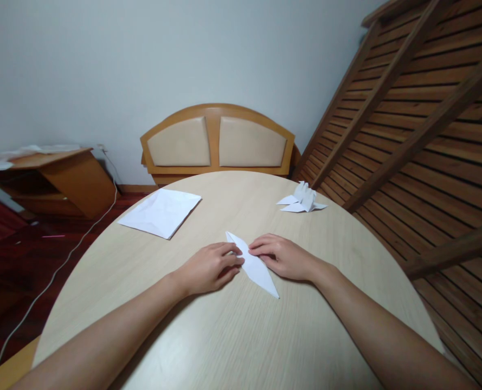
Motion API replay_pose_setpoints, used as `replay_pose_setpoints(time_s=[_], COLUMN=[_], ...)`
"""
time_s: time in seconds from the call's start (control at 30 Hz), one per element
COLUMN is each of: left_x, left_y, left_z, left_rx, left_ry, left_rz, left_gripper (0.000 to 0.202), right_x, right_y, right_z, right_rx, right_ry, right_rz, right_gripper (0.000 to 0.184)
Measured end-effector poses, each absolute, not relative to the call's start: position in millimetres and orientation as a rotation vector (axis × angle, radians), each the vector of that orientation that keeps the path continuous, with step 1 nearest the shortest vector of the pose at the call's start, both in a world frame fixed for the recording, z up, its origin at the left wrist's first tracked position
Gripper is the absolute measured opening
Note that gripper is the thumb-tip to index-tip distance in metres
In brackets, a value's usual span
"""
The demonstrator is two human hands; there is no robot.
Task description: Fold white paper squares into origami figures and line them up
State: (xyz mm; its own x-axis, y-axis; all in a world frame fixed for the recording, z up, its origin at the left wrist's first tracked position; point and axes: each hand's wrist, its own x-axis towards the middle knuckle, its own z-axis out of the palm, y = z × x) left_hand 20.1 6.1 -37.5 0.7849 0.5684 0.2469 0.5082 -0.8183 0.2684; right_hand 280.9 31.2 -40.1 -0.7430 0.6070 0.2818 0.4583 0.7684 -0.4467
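Note:
A long white folded paper (259, 272), pointed at both ends, lies slantwise on the round table (208, 346). My left hand (214, 266) holds its left edge near the middle, fingers curled and fingertips on the paper. From the other side, my right hand (283, 255) pinches the right edge with its fingers pressed together. The thumbs are mostly hidden. Beyond my left hand is a flat stack of white paper sheets (161, 212). Folded paper cranes (303, 197) sit in a cluster at the table's far right, their wings and points sticking out.
Behind the table stands a wooden headboard (214, 138) with two pale padded panels. Wooden slatted framing (419, 141) leans along the right. At the left are a low wooden cabinet (76, 184) and a white cable (68, 254) running over the dark red floor.

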Motion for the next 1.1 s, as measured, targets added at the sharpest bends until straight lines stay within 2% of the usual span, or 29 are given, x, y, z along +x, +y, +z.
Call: replay_pose_setpoints(time_s=[0.27, 0.5, 0.83, 1.1], left_x=[16.4, 16.5, 17.7, 19.5], left_y=[8.8, 14.4, 16.9, 13.4], left_z=[-40.9, -46.8, -43.9, -44.3], left_rx=[2.809, 2.905, 3.115, 2.928], left_ry=[0.822, 0.753, 0.713, 0.888], left_rz=[0.513, 0.554, 0.496, 0.49], left_gripper=[0.026, 0.022, 0.026, 0.017], right_x=[286.5, 286.1, 286.3, 280.6], right_y=[28.7, 28.4, 29.6, 26.4], right_z=[-35.6, -35.2, -36.3, -33.8], right_rx=[-0.769, -0.78, -0.762, -0.775], right_ry=[-2.591, -2.581, -2.58, -2.559], right_rz=[0.532, 0.545, 0.555, 0.536], right_gripper=[0.036, 0.032, 0.03, 0.026])
